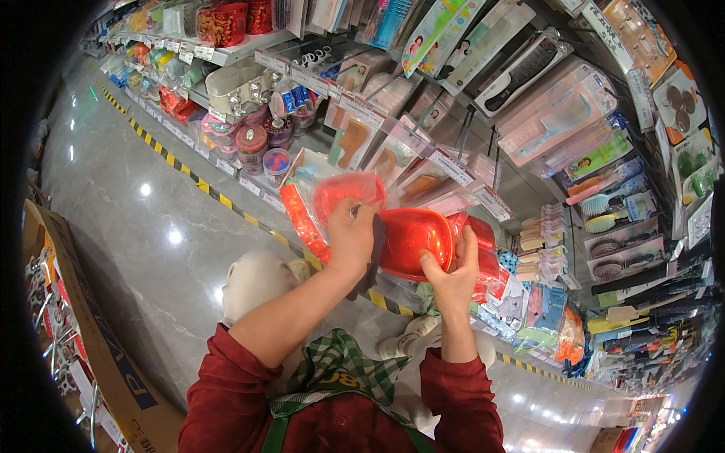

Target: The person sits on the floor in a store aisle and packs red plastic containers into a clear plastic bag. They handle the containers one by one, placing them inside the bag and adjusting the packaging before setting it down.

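Note:
My right hand [453, 272] grips the rim of a shiny red plastic bowl-like container [410, 240], thumb on its near face and fingers at its right edge. My left hand [352, 238] is closed around dark cloth [371, 255] just left of the container. Whether it also grips the wrapping beyond it cannot be told. Behind that hand lies a red item in clear plastic [340, 192], beside a red patterned packet [303, 221]. More red wrapped containers [481, 238] are stacked to the right of my right hand, on the low shelf.
Packaged combs [354, 141] and hairbrushes [521, 73] hang on hooks ahead. Round plastic tubs [252, 141] stand on the lower shelf. Black-and-yellow tape [221, 198] runs along the floor by the shelf. A large cardboard box [85, 317] stands at the left.

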`<state>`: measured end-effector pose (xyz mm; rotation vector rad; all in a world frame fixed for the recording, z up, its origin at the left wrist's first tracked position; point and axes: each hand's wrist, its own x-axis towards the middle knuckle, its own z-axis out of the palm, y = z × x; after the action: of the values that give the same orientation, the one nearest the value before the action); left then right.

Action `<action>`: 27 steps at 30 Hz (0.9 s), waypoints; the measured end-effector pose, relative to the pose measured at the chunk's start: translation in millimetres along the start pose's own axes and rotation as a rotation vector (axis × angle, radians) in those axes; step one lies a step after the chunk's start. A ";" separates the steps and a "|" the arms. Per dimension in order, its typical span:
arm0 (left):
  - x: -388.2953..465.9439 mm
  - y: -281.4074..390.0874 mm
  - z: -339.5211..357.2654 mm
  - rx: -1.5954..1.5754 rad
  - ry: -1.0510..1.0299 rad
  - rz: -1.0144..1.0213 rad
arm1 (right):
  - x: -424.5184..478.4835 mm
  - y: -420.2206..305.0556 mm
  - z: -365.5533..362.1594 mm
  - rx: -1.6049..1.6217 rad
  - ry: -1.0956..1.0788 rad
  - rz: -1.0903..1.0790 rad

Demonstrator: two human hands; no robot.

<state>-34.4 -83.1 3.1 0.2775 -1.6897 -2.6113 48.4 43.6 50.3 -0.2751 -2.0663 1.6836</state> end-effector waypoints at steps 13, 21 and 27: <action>-15.9 9.8 6.1 -0.068 -0.233 -0.010 | -2.3 18.8 5.2 0.330 -0.120 0.259; 2.3 9.2 1.6 -0.112 -0.064 0.013 | 1.2 -2.0 -15.6 0.492 -0.021 0.268; 2.9 17.4 3.4 -0.304 -0.027 -0.145 | -2.8 -6.0 -14.5 0.721 0.081 0.274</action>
<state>-39.2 -87.6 19.8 0.3683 -1.2954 -2.9369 58.4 53.7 57.5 -0.3826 -1.2821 2.4016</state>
